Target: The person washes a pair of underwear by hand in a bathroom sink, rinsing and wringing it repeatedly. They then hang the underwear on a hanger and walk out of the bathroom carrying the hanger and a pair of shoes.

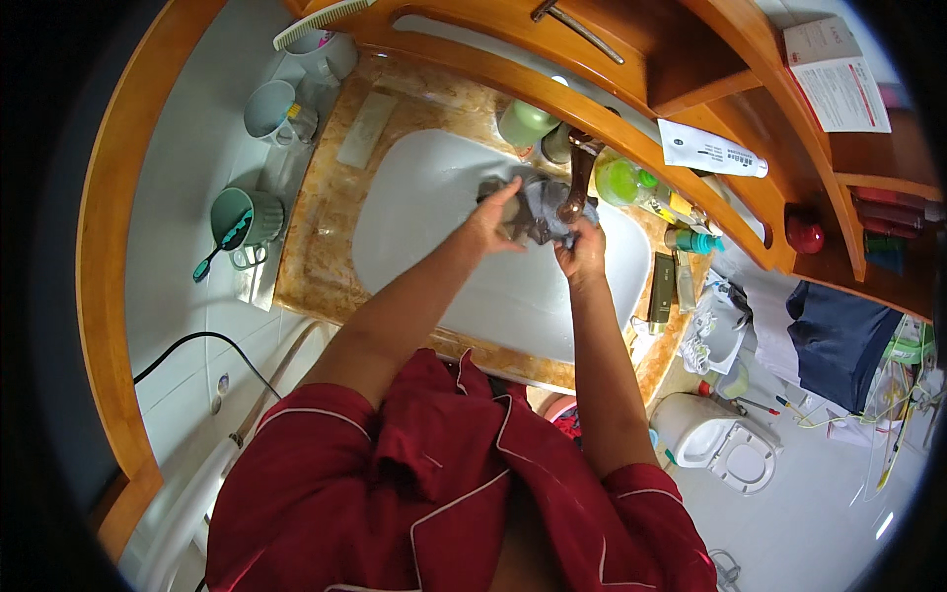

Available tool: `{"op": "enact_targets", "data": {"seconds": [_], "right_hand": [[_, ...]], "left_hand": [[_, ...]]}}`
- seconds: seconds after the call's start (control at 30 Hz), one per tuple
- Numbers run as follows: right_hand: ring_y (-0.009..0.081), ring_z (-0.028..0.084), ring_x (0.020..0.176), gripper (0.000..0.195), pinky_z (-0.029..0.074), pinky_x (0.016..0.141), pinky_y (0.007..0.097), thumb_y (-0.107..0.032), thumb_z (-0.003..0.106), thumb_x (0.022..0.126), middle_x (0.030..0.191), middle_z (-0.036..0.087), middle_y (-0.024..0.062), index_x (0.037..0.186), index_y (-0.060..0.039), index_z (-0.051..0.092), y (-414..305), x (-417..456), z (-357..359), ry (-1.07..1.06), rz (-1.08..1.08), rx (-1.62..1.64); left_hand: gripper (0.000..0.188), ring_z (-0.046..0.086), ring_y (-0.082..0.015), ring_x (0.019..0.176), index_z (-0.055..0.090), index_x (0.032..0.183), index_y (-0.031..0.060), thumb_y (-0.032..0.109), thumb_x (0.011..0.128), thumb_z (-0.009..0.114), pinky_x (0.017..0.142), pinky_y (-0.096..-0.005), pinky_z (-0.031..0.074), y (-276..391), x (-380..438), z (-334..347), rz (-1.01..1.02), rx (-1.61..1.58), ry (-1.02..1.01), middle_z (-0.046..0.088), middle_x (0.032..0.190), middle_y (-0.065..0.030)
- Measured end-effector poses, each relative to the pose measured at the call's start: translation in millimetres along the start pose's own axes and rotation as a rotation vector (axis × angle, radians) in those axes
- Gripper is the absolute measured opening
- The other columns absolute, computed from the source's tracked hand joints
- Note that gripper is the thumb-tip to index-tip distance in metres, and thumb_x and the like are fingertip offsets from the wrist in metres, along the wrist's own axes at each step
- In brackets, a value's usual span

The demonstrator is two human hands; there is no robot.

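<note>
A wet, bunched grey cloth (546, 207) is under the dark bronze-coloured faucet (582, 174), over the far part of a white washbasin (459, 288). My right hand (582, 251) grips the cloth's near right side, just below the spout. On the left, my left hand (497, 218) spreads its thumb and fingers around the cloth's other end, which is blurred. The spout hides part of the cloth. Drops and wet marks show on the basin's white surface.
A marbled counter (318, 244) surrounds the basin. Behind it stand a pale green bottle (527, 122) and a green liquid bottle (620, 181). An orange wooden shelf frame (473, 55) overhangs the far edge. Cups, including a green mug (248, 214), line the left. A toilet (692, 429) stands at right.
</note>
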State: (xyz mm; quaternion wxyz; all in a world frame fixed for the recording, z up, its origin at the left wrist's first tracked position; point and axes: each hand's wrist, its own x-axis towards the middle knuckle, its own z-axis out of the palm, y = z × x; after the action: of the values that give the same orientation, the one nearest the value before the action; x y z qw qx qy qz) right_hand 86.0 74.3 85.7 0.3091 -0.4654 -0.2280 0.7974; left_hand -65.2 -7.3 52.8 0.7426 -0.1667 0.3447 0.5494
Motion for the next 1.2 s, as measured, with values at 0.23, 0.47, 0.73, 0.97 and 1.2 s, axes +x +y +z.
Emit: {"op": "enact_targets", "data": {"seconds": [0.23, 0.47, 0.73, 0.97, 1.2], "right_hand": [[0.0324, 0.051, 0.091, 0.031, 0.041, 0.082, 0.0359, -0.016, 0.063, 0.073, 0.099, 0.053, 0.0191, 0.099, -0.0002, 0.056, 44.6, -77.8, 54.5, 0.075, -1.016, -1.27], [0.0291, 0.058, 0.072, 0.027, 0.044, 0.067, 0.0347, -0.027, 0.063, 0.075, 0.074, 0.06, 0.0176, 0.077, 0.0002, 0.06, 21.8, -0.7, 20.3, 0.32, -0.481, -0.998], [0.0252, 0.058, 0.073, 0.03, 0.045, 0.065, 0.0339, -0.027, 0.059, 0.08, 0.078, 0.059, 0.0147, 0.091, 0.001, 0.056, 22.1, 4.9, -3.0, 0.315, -0.568, -1.139], [0.0289, 0.051, 0.099, 0.057, 0.043, 0.077, 0.0535, -0.028, 0.055, 0.074, 0.111, 0.053, 0.0103, 0.126, -0.0128, 0.038, -19.1, -59.1, 19.9, -0.129, 0.625, 0.106], [0.0252, 0.056, 0.078, 0.023, 0.046, 0.064, 0.042, -0.008, 0.053, 0.068, 0.084, 0.059, 0.0065, 0.09, -0.0127, 0.055, -10.3, -4.3, -30.5, -0.028, 0.087, 0.152]], "left_hand": [[0.041, 0.059, -0.0215, 0.069, 0.06, 0.089, 0.0094, 0.048, 0.083, 0.048, 0.069, -0.0355, 0.049, -45.5, 41.3, -4.4, -0.065, -0.361, -0.586, 0.062, 0.075, -0.0068], [0.026, 0.058, -0.0211, 0.065, 0.058, 0.082, 0.0116, 0.036, 0.083, 0.048, 0.065, -0.0361, 0.048, -48.4, 17.7, 17.8, 0.003, 0.016, 0.184, 0.06, 0.073, -0.0048], [0.024, 0.058, -0.0177, 0.069, 0.056, 0.084, 0.0131, 0.031, 0.087, 0.041, 0.066, -0.0306, 0.047, -55.9, 34.3, 0.5, 0.051, -0.008, 0.018, 0.062, 0.079, -0.0027], [0.029, 0.058, -0.023, 0.094, 0.056, 0.102, 0.0037, 0.023, 0.084, 0.047, 0.089, -0.0352, 0.04, -14.8, -6.0, 10.5, 0.074, -0.089, -0.376, 0.061, 0.099, -0.0088], [0.019, 0.055, -0.0212, 0.096, 0.054, 0.095, 0.0068, 0.019, 0.08, 0.051, 0.089, -0.0482, 0.038, -10.5, 7.8, -32.0, 0.261, -0.01, -0.211, 0.059, 0.102, -0.0082]]}}
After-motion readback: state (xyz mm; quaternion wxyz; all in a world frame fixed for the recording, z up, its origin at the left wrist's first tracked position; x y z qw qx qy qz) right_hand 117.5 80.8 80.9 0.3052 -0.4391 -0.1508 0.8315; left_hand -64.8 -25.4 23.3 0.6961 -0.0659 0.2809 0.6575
